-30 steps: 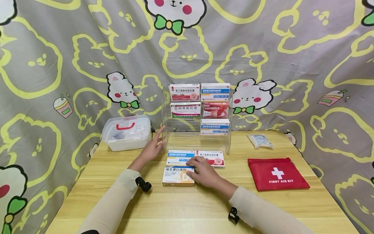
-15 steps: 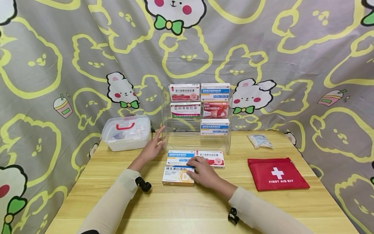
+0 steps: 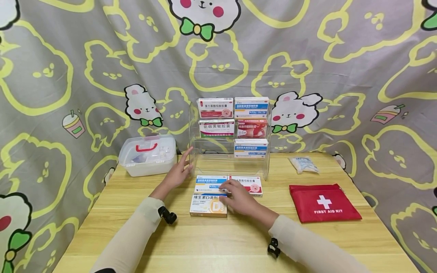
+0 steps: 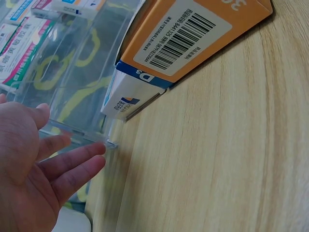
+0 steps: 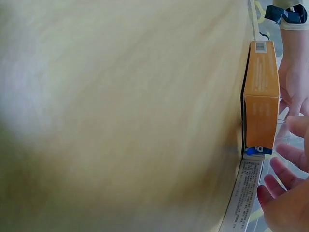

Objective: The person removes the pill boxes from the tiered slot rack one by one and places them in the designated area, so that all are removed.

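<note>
A clear tiered rack (image 3: 213,146) stands at the back of the table with several medicine boxes on its tiers. My left hand (image 3: 177,172) is at its left side, fingers straight and fingertips right at the panel. In front of the rack lie a white and orange vitamin D drops box (image 3: 205,206), a blue and white capsule box (image 3: 209,184) and a red and white capsule box (image 3: 255,185). Over these, my right hand (image 3: 240,199) has its fingers relaxed and spread. The right wrist view shows its fingertips beside the vitamin D box (image 5: 260,116), curled round nothing.
A translucent lidded box (image 3: 148,159) with a red handle stands left of the rack. To the right are a red first aid kit pouch (image 3: 324,208) and a small plastic packet (image 3: 304,165). A patterned curtain (image 3: 218,60) hangs behind the table (image 3: 211,246).
My right hand has shifted slightly right and its thumb has drawn back a little from the vitamin D box. The left hand and the rack have not moved.
</note>
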`<state>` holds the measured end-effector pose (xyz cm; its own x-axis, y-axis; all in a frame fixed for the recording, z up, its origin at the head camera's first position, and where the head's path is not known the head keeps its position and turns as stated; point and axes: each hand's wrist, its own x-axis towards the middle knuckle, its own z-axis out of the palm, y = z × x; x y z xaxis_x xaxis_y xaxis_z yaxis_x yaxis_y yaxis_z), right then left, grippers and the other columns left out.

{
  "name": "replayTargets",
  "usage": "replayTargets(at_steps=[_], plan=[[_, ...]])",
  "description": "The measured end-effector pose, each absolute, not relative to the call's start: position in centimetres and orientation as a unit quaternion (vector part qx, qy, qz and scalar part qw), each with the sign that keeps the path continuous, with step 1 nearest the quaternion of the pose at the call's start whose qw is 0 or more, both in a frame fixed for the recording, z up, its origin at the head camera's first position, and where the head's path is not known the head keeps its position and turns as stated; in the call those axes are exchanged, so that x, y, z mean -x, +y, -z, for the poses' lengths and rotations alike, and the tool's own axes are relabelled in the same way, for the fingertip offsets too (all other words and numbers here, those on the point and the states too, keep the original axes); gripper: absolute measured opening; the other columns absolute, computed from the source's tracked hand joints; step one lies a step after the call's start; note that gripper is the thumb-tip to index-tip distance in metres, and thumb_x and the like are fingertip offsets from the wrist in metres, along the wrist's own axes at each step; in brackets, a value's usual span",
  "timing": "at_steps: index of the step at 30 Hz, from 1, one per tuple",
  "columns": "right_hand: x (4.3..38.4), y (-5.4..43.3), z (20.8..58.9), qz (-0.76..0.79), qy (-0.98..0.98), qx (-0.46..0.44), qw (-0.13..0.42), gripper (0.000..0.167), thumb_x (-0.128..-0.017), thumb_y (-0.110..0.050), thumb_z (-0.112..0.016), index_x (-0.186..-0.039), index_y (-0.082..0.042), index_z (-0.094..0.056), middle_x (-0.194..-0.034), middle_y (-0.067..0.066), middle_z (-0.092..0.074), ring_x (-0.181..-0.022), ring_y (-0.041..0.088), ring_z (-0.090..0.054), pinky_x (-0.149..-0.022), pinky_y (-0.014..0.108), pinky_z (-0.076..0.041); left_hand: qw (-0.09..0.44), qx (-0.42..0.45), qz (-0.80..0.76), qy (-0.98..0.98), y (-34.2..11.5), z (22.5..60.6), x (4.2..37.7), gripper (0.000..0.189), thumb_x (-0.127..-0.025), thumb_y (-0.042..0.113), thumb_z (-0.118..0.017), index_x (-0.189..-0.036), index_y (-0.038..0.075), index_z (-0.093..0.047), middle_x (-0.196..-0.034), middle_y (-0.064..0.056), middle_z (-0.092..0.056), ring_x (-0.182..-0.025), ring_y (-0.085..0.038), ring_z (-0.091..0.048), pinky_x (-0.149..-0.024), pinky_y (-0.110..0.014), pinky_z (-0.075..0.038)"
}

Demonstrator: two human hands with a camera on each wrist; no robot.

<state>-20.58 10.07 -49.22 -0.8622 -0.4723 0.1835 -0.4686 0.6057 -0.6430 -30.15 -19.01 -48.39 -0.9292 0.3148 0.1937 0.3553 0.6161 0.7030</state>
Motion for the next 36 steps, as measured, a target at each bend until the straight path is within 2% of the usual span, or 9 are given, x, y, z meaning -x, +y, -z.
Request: replayTargets(at_steps=[5, 9, 15, 23, 29, 36], plan=[[20.8, 10.3, 48.8, 0.368, 0.894, 0.254, 0.009, 0.033, -0.099, -0.022, -0.071, -0.129, -0.008, -0.07, -0.133, 0.006, -0.062, -0.128, 0.029, -0.056, -0.104, 0.049, -0.05, 0.028, 0.186, 0.394, -0.9, -19.1, 48.5, 30.2, 0.082, -0.108, 0.013, -0.054, -0.162, 0.051, -0.006, -0.147, -0.031, -0.052, -0.129, -0.042, -0.06, -0.073, -0.042, -0.06], [21.1, 10.5, 48.3, 0.364, 0.897, 0.251, 0.002, 0.033, -0.1, -0.021, -0.071, -0.13, -0.007, -0.069, -0.133, 0.008, -0.062, -0.134, 0.033, -0.053, -0.111, 0.053, -0.045, 0.025, 0.188, 0.399, -0.897, -19.1, 48.6, 30.2, 0.081, -0.108, 0.012, -0.054, -0.164, 0.047, -0.006, -0.148, -0.032, -0.05, -0.131, -0.043, -0.058, -0.073, -0.041, -0.061], [21.7, 10.8, 47.3, 0.365, 0.899, 0.242, -0.013, 0.032, -0.1, -0.019, -0.07, -0.129, -0.007, -0.069, -0.133, 0.008, -0.062, -0.13, 0.031, -0.056, -0.109, 0.051, -0.046, 0.022, 0.192, 0.411, -0.891, -19.1, 48.7, 30.4, 0.077, -0.108, 0.009, -0.054, -0.166, 0.035, -0.011, -0.149, -0.034, -0.048, -0.132, -0.043, -0.057, -0.069, -0.038, -0.062], [23.0, 11.8, 45.4, 0.367, 0.895, 0.251, -0.038, 0.036, -0.1, -0.021, -0.07, -0.132, -0.005, -0.068, -0.134, 0.011, -0.064, -0.128, 0.033, -0.059, -0.107, 0.052, -0.048, 0.019, 0.188, 0.408, -0.893, -19.1, 48.7, 30.3, 0.076, -0.108, 0.01, -0.054, -0.166, 0.031, -0.011, -0.15, -0.035, -0.046, -0.133, -0.044, -0.056, -0.069, -0.039, -0.062], [23.8, 12.8, 43.3, 0.372, 0.898, 0.231, -0.041, 0.039, -0.102, -0.025, -0.068, -0.137, -0.01, -0.065, -0.144, 0.013, -0.058, -0.137, 0.036, -0.052, -0.112, 0.056, -0.042, 0.018, 0.187, 0.41, -0.892, -19.1, 48.7, 30.3, 0.076, -0.108, 0.011, -0.054, -0.166, 0.033, -0.011, -0.149, -0.035, -0.048, -0.133, -0.044, -0.056, -0.069, -0.039, -0.062], [24.9, 13.9, 41.0, 0.372, 0.9, 0.219, -0.065, 0.042, -0.101, -0.028, -0.068, -0.14, -0.012, -0.063, -0.147, 0.014, -0.056, -0.138, 0.038, -0.05, -0.112, 0.06, -0.04, 0.018, 0.189, 0.41, -0.892, -19.2, 48.7, 30.5, 0.078, -0.108, 0.011, -0.054, -0.165, 0.04, -0.009, -0.148, -0.036, -0.048, -0.133, -0.043, -0.056, -0.07, -0.038, -0.062]])
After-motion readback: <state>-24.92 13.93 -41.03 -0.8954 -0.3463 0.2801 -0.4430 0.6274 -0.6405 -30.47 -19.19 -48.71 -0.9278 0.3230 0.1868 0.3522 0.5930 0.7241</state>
